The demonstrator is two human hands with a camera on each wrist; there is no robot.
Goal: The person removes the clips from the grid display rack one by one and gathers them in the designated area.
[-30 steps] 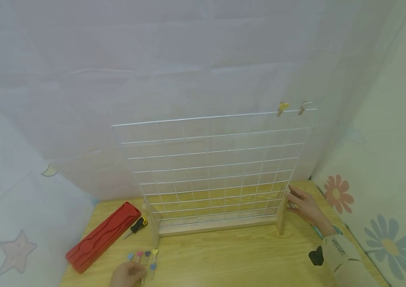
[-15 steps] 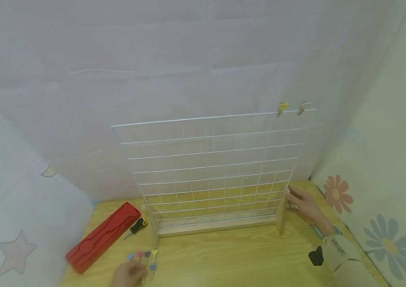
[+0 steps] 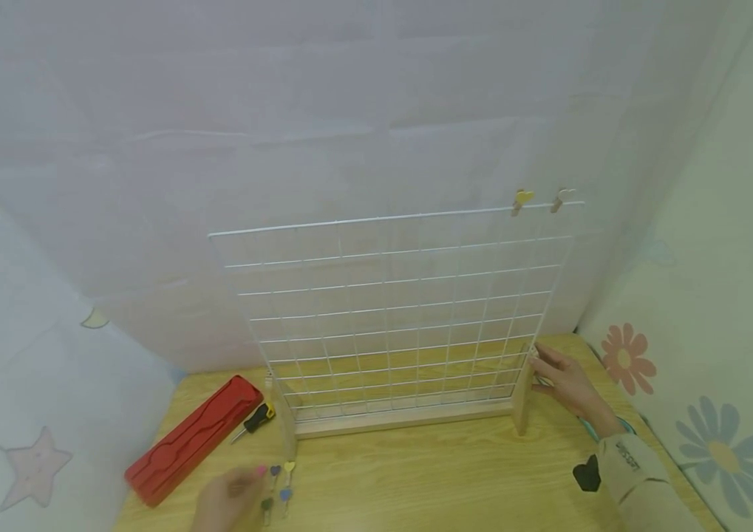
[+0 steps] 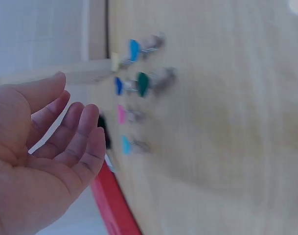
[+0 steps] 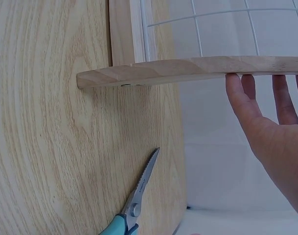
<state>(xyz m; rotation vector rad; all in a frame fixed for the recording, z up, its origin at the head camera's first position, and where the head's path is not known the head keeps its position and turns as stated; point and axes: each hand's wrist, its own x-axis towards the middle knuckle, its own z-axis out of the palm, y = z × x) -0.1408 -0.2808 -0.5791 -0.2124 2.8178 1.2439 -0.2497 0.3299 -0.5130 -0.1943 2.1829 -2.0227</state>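
Note:
My left hand [image 3: 226, 496] hovers over the table beside small wooden clothespins with coloured hearts. Its fingers are loosely bent and nothing is in them, as the left wrist view shows the hand [image 4: 56, 142] bare. Nearby lie a green-heart clothespin [image 4: 143, 84], a pink one [image 4: 122, 114], a light blue one [image 4: 126, 144], and several others. My right hand [image 3: 565, 380] touches the wooden side post [image 5: 188, 67] of a white wire grid [image 3: 386, 303] with its fingertips. A yellow-heart clothespin [image 3: 524, 198] and a white-heart one [image 3: 564, 195] are clipped on the grid's top wire.
A red tray [image 3: 193, 440] and a black-and-yellow screwdriver [image 3: 258, 418] lie at the left of the table. Scissors with teal handles [image 5: 135, 208] lie right of the stand, partly under my right arm in the head view. A black heart-shaped piece [image 3: 587, 473] is by my sleeve.
My left hand has drawn back to the left, uncovering the green-heart clothespin on the table and now covering the light blue one. My right hand keeps its place at the post.

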